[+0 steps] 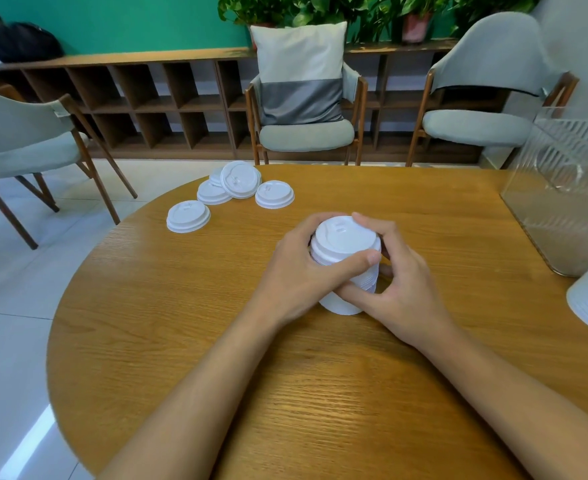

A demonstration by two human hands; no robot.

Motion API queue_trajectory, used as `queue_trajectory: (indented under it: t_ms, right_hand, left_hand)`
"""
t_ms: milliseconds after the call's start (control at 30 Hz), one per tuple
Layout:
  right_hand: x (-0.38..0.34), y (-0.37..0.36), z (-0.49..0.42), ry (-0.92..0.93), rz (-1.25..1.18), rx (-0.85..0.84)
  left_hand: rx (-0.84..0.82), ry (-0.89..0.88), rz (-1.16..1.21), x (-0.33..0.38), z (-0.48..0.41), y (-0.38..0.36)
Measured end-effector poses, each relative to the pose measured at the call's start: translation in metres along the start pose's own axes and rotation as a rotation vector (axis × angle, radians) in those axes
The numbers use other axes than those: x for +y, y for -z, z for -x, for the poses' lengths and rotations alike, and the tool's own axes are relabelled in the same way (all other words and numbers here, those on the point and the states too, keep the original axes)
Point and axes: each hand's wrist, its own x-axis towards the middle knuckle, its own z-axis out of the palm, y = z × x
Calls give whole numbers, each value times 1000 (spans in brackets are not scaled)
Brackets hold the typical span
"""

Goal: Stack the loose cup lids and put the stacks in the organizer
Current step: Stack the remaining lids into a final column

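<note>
Two hands around one lid stack [344, 244] on the tabletop [181, 323], left hand [296, 271] gripping its left side, right hand [403, 285] gripping its right side, loose lids [240, 180] farther away to the left

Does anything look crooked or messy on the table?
Yes. One lid among the loose ones at the far edge of the table is tipped up, leaning on its neighbours instead of lying flat. The held stack looks slightly uneven too.

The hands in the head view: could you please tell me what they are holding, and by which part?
Both grip the stack of lids by its sides: the left hand round its left flank, the right hand round its right.
</note>
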Motion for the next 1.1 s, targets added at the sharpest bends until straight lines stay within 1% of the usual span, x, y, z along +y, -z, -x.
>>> queue_trajectory:
  t_ms: [67,100,167,233,267,333,433,500,600,700,800,900,1100]
  right_hand:
    - [0,0,0,-5,17,-2]
    - [-1,0,-1,-13,28,-7]
    - [-2,1,-1,-30,36,-10]
    - [-2,1,-1,-41,37,-16]
    - [-3,1,-1,-42,40,-21]
    - [-3,0,-2,-40,42,-24]
    - [-4,0,-2,-55,35,-28]
    - [-4,0,-2,-57,37,-31]
    - [-3,0,-3,-54,31,-28]
    - [-1,-1,-3,-50,31,-28]
    - [0,-2,-3,-39,35,-27]
    - [1,-2,-4,-34,23,-30]
    - [0,-2,-4,-30,19,-19]
  left_hand:
    - [-35,-27,4,-6,-3,14]
    - [3,-34,5,-10,-6,23]
    - [167,-41,-61,-23,-18,42]
    - [334,-49,-203,-37,-34,62]
    - [390,-46,-284,-47,-43,73]
    - [452,-39,-450,-67,-64,96]
    - [491,3,-686,-89,-94,125]
    - [470,75,-793,-94,-112,138]
    - [386,234,-881,-98,-136,156]
    - [267,360,-832,-102,-155,176]
    - [160,435,-706,-106,-165,184]
    - [144,423,-647,-109,-167,183]
    - [109,354,-745,-107,-155,168]
